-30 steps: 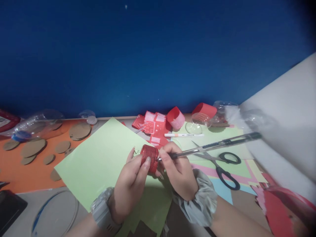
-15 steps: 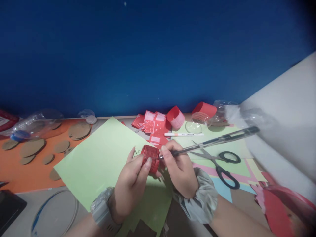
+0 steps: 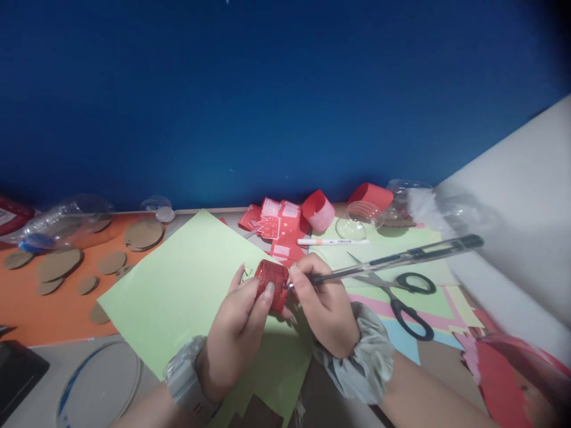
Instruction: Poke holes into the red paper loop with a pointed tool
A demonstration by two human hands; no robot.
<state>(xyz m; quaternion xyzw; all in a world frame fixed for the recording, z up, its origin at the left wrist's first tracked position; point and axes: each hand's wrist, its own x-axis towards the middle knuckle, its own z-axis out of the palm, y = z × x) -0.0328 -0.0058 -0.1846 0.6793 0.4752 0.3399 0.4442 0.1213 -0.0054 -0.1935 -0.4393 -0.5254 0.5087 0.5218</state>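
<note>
A small red paper cylinder (image 3: 273, 279) with dark line markings is gripped by my left hand (image 3: 243, 318), thumb on its near side and fingers behind. My right hand (image 3: 323, 303) pinches a clear-barrelled ballpoint pen (image 3: 379, 263) close to its tip. The tip touches or nearly touches the right side of the cylinder; fingers partly hide the contact. Beneath both hands lies a light green paper sheet (image 3: 178, 279). Just right of my right hand rest black-handled scissors (image 3: 401, 291), blades partly apart.
Cardboard discs (image 3: 60, 266) lie on orange paper (image 3: 27, 309) at the left, near a clear plastic bottle (image 3: 66, 223). Red paper cut-outs (image 3: 285, 229), a red-and-pink paper ring (image 3: 317, 211) and a white marker (image 3: 332, 242) sit ahead, before a blue wall (image 3: 285, 107).
The pen's back end has swung slightly right and downward. My left hand still holds the red cylinder in nearly the same place.
</note>
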